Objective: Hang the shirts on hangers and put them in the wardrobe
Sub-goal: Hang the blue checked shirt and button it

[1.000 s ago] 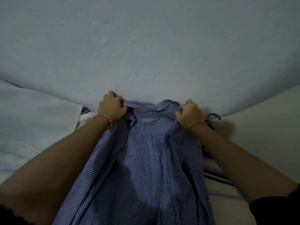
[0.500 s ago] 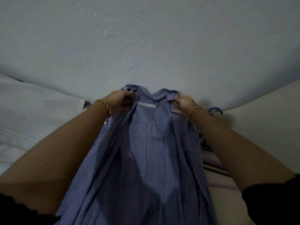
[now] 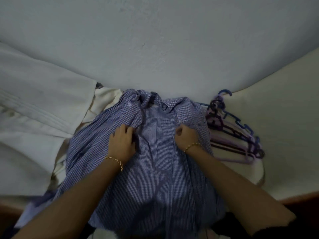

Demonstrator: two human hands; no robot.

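One shirt lies, collar toward the wall.

Pale plastered wall fills the top. Under the wall's left end: white pleated fabric, with cream cloth tucked in. Under the wall's right end: cream mattress. Farthest from the wall, a brown wooden edge.
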